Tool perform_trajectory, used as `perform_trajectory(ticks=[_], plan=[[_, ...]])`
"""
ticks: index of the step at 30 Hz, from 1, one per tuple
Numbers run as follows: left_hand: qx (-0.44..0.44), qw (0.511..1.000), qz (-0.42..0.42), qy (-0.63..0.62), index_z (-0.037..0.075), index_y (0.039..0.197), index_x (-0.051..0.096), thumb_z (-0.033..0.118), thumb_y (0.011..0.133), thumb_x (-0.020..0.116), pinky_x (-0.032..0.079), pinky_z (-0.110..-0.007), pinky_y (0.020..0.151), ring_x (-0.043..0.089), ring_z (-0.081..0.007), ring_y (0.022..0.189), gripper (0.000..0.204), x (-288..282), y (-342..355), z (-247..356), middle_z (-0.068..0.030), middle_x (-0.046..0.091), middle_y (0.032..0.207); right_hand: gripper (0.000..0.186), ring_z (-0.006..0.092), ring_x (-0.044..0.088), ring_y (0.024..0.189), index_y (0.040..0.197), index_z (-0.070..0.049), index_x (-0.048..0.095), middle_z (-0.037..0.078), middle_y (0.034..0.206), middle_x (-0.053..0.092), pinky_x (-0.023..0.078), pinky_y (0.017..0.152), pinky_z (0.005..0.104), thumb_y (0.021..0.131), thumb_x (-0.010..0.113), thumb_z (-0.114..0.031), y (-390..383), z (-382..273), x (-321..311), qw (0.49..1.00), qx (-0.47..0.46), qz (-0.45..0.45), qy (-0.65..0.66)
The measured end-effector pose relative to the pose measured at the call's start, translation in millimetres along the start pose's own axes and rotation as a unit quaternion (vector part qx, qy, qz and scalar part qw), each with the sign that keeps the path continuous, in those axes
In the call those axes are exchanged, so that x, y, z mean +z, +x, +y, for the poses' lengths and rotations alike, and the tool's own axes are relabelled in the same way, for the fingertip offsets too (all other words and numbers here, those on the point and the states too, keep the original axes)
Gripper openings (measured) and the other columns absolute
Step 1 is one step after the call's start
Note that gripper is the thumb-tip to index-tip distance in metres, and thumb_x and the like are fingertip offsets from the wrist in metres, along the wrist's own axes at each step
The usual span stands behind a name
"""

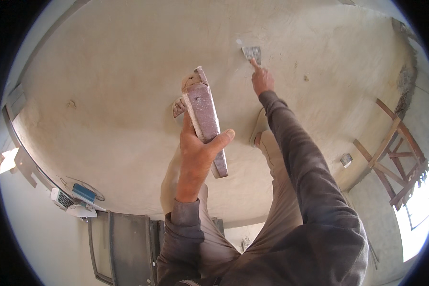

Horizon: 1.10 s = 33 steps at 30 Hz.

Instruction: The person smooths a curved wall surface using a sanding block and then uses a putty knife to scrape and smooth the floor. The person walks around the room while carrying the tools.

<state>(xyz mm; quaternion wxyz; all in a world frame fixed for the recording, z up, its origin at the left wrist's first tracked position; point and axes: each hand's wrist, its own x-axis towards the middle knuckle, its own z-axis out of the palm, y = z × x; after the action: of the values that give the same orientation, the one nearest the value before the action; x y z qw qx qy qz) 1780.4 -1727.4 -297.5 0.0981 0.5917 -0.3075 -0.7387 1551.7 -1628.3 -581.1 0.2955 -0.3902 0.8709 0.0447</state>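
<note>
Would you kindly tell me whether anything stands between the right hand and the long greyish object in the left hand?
Nothing visible does: only the beige surface shows between the right hand, which holds a scraper, and the long greyish object in the left hand. A shoe shows lower in view.

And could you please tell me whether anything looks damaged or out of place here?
Yes: the rough, dark patch at the right edge of the pale surface looks damaged against its smoother expanse. A small blemish also shows to the right of the scraper in the right hand.
</note>
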Motion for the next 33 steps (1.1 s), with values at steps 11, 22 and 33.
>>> perform_trajectory(ticks=[11, 22, 33], plan=[[0.033, 0.999, -0.007, 0.003, 0.002, 0.122, 0.048, 0.015, 0.077, 0.080, 0.049, -0.028, 0.076, 0.055, -0.0122, 0.084, 0.057, -3, 10, -6, -0.0037, 0.056, 0.097, 0.062, 0.0377, 0.065, 0.094, 0.145, -0.025, 0.048, 0.021, 0.102, 0.067, 0.050, 0.082, 0.0499, 0.085, 0.050, -0.008, 59, -33, -53, 0.993, -0.077, 0.037, 0.079], [0.087, 0.984, 0.018, -0.157, 0.000, 0.123, 0.051, 0.022, 0.077, 0.083, 0.053, -0.032, 0.083, 0.063, -0.0160, 0.092, 0.060, 1, -1, 9, -0.0088, 0.063, 0.103, 0.065, 0.0440, 0.063, 0.094, 0.145, -0.018, 0.046, 0.026, 0.103, 0.066, 0.048, 0.080, 0.0543, 0.081, 0.054, -0.005, -138, 149, -136, 0.998, 0.055, -0.025, -0.015], [0.248, 0.909, 0.333, 0.032, -0.001, 0.125, 0.048, 0.016, 0.075, 0.083, 0.054, -0.038, 0.080, 0.064, -0.0263, 0.092, 0.063, -105, -70, 37, -0.0138, 0.062, 0.106, 0.053, 0.0457, 0.061, 0.107, 0.129, -0.004, 0.057, 0.026, 0.114, 0.065, 0.047, 0.093, 0.0563, 0.079, 0.061, -0.020, -506, 328, -218, 0.916, 0.246, -0.284, -0.142]])
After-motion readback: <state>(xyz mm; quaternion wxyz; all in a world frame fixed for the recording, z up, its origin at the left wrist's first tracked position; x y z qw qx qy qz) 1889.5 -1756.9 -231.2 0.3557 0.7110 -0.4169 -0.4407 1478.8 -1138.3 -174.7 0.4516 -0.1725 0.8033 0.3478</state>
